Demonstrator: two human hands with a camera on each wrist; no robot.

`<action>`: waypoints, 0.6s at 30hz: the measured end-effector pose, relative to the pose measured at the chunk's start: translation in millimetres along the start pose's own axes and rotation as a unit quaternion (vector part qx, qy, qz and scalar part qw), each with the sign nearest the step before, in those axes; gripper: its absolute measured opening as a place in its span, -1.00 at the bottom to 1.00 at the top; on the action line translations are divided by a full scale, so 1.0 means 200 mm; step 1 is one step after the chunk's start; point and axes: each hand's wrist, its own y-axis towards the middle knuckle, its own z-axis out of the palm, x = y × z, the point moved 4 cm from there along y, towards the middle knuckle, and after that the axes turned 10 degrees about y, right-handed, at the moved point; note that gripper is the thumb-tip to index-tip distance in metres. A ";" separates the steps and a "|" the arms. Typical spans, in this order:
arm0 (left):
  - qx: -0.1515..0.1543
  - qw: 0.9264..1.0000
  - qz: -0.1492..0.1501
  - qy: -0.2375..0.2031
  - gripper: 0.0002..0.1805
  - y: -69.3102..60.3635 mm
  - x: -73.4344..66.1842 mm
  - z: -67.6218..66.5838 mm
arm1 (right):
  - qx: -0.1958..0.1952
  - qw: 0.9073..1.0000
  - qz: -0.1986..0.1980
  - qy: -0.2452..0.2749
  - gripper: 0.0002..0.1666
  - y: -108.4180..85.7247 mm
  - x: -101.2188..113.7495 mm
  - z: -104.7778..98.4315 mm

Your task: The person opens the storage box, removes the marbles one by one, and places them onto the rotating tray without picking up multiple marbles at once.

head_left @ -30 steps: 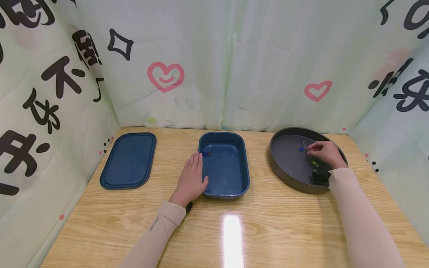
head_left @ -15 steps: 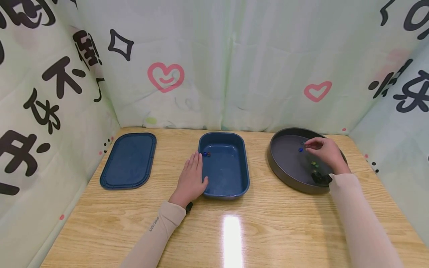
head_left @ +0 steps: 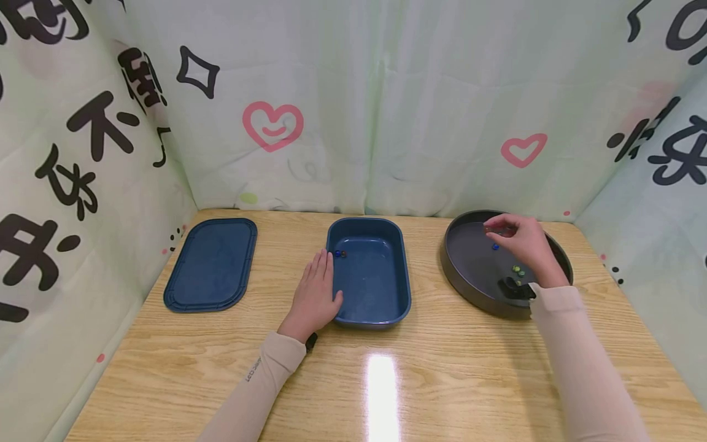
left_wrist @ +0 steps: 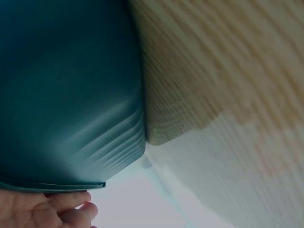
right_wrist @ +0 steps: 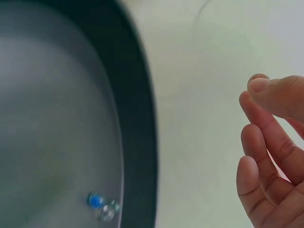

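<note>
My left hand (head_left: 312,298) lies with straight fingers along the left rim of a deep blue rectangular box (head_left: 372,288). Inside that box, a blue marble (head_left: 337,253) and a brownish marble (head_left: 344,253) sit by the left wall. Above the round dark pan (head_left: 466,261), my right hand (head_left: 525,245) pinches a small brownish marble (right_wrist: 259,76) between thumb and index finger, mostly hidden by the fingertips. A blue marble (right_wrist: 96,200) and clear marble (right_wrist: 107,212) lie near the pan's wall. Several greenish marbles (head_left: 517,269) rest under the right wrist.
A flat blue lid (head_left: 212,264) lies at the left of the wooden table (head_left: 309,393). Printed curtains (head_left: 442,123) enclose the back and both sides. Both wrists carry black straps, the right one (head_left: 515,289) hanging over the pan.
My right hand has risen from the pan's floor and shifted left and toward the back, with the marble pinched. The left hand and the box have stayed in place.
</note>
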 end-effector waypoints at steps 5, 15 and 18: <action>-0.002 1.000 0.000 0.003 -0.18 0.00 0.00 0.00 | 0.000 1.000 -0.004 0.026 -0.74 0.00 0.09 0.04; 0.004 1.000 -0.003 -0.002 -0.17 0.01 0.00 0.00 | 0.001 0.997 -0.043 0.061 -0.78 0.05 0.24 0.19; 0.005 1.000 -0.004 -0.002 -0.17 0.00 0.00 0.00 | 0.007 0.997 -0.044 0.065 -0.78 0.07 0.28 0.24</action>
